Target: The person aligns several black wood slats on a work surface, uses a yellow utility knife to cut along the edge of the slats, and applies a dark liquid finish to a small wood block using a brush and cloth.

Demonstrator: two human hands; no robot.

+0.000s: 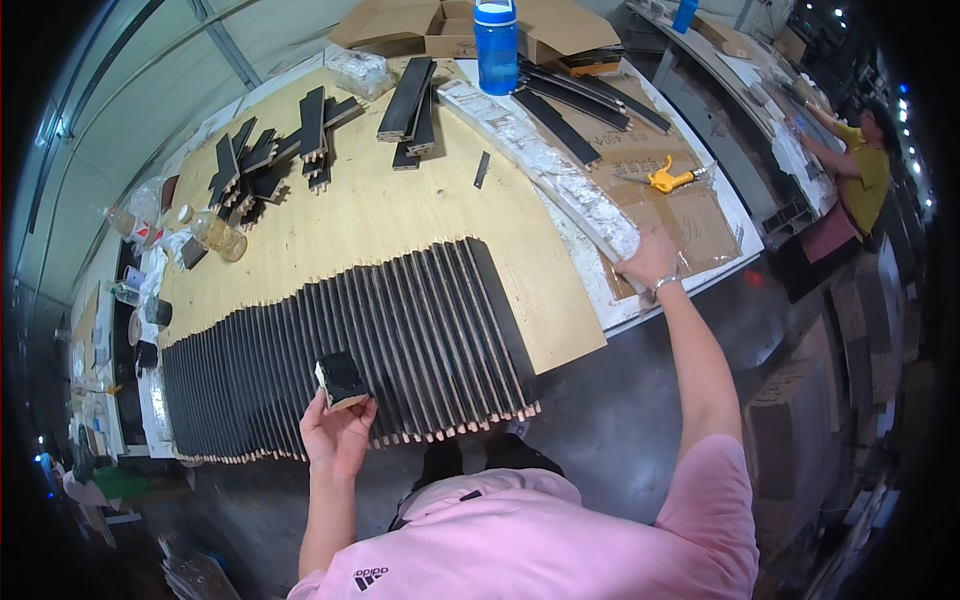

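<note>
My left hand (pixel 338 435) pinches a small sponge-like block (pixel 343 376) with a black face and pale sides. It is held over the near edge of a long row of black wooden slats (pixel 340 330), which lie side by side with pale pegs at their ends. Out to the right, my right hand (pixel 652 258) is closed on the near end of a long, narrow board (pixel 540 165) smeared with white. That board slants away across the table toward a blue bottle (pixel 497 50).
More black slats lie in loose piles (pixel 405 105) at the back of the plywood tabletop (pixel 400 210). A yellow-handled tool (pixel 672 178) rests on cardboard at right. A small dark strip (pixel 481 170), a clear bottle (pixel 218 235) and an open carton (pixel 450 30) surround them. A person (pixel 860 165) works far right.
</note>
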